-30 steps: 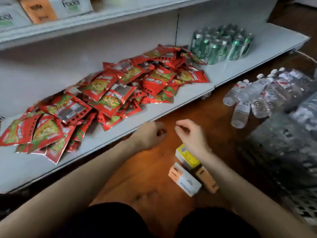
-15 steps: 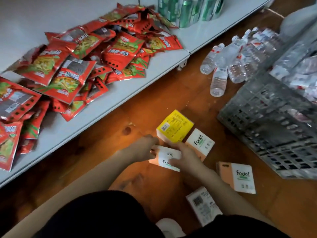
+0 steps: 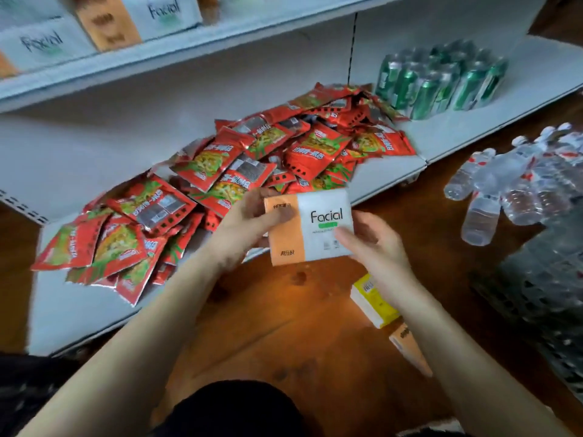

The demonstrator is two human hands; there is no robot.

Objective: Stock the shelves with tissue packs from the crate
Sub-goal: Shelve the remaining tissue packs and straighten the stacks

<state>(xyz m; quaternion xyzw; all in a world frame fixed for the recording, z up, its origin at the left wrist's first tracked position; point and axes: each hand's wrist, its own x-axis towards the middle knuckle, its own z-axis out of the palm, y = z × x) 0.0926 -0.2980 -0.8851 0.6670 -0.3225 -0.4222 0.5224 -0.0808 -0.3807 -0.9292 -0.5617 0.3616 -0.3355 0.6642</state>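
Note:
An orange-and-white "Facial" tissue pack [image 3: 310, 227] is held up between both hands above the wooden floor, in front of the lower shelf. My left hand [image 3: 249, 220] grips its orange left end, thumb on the front. My right hand [image 3: 370, 244] holds its right edge, thumb over the lower right corner. A yellow tissue pack [image 3: 370, 301] and an orange one [image 3: 408, 348] lie on the floor under my right forearm. More "Facial" packs [image 3: 164, 12] stand on the upper shelf [image 3: 220, 36]. The grey mesh crate [image 3: 545, 298] sits at the right.
The lower shelf [image 3: 79, 310] carries a heap of red snack packets [image 3: 220, 181] and a block of green cans [image 3: 441, 80]. Wrapped water bottles [image 3: 517, 181] lie on the floor to the right. My dark-clothed knees [image 3: 227, 408] are at the bottom.
Both hands took a tissue pack from the floor and raised it to shelf height. My view tilted back up from the floor towards the shelves.

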